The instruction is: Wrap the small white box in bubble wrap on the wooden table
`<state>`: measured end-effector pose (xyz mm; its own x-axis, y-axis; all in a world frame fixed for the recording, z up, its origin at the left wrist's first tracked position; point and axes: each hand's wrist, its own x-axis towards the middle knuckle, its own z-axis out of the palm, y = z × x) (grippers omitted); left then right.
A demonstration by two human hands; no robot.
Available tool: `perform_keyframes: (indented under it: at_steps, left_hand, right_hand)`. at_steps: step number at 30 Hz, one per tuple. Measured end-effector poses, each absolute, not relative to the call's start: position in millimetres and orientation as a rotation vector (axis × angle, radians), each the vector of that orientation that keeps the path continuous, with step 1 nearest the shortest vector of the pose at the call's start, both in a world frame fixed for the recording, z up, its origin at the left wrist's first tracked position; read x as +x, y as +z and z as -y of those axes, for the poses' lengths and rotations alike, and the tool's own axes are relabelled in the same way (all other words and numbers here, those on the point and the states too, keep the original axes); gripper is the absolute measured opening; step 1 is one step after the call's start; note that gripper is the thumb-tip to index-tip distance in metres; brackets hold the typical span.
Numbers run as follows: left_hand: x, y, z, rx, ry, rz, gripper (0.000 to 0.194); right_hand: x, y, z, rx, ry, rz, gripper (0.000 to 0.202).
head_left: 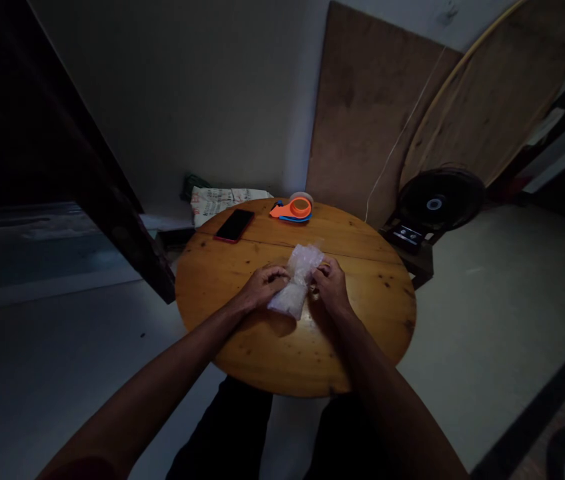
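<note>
A bundle of translucent bubble wrap [293, 293], pinched narrow at its middle, lies tilted over the round wooden table [372, 287]. My left hand [265, 285] grips its left side near the narrow waist, fingers curled. On the right side, my right hand [329, 283] has its thumb and fingers closed on the wrap's edge. What is inside the wrap cannot be made out.
An orange and blue tape dispenser [293, 209] stands at the table's far edge, with a red-edged phone [234, 225] to its left. Behind are a printed sack [222, 199] and leaning wooden boards [362, 100]. A dark fan [435, 203] stands at the right.
</note>
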<state>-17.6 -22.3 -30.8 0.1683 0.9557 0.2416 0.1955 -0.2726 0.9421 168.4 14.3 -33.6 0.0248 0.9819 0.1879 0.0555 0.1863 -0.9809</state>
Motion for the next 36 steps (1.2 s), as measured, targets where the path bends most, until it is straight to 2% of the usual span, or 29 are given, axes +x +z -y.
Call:
perform_keyframes:
  at_steps: [10,14,18,22,26,31,36]
  left_hand:
    - [-14.9,-24.1,27.5,1.844,1.086,-1.081,0.042]
    - [-14.4,-25.6,25.9,1.873,1.092,-1.14,0.048]
    - [-13.2,-28.1,25.4,1.816,1.108,-1.165,0.057]
    - [-12.1,-27.3,26.1,1.783,1.071,-1.196,0.065]
    - [-13.5,-24.7,28.5,1.869,1.063,-1.204,0.07]
    - [-15.0,-28.2,29.4,1.848,1.132,-1.099,0.069]
    - [-16.5,-46.1,16.9,1.589,1.235,-1.19,0.06]
  right_hand:
    - [166.9,-38.2,-29.0,-1.127,0.869,1.31,0.035]
    - [168.4,-30.4,-21.3,-1.185,0.612,1.368,0.03]
    - [167.9,-20.2,-5.7,-1.17,0.458,1.388,0.037]
    - [163.9,-17.4,1.7,-1.182,0.536,1.528,0.031]
    - [161.3,-21.0,0.3,-1.316,0.542,1.674,0.037]
    - [165.9,-26.8,-5.1,-1.346,0.57,1.642,0.018]
    - [173.4,-28.3,-11.4,-1.204,0.831,1.36,0.014]
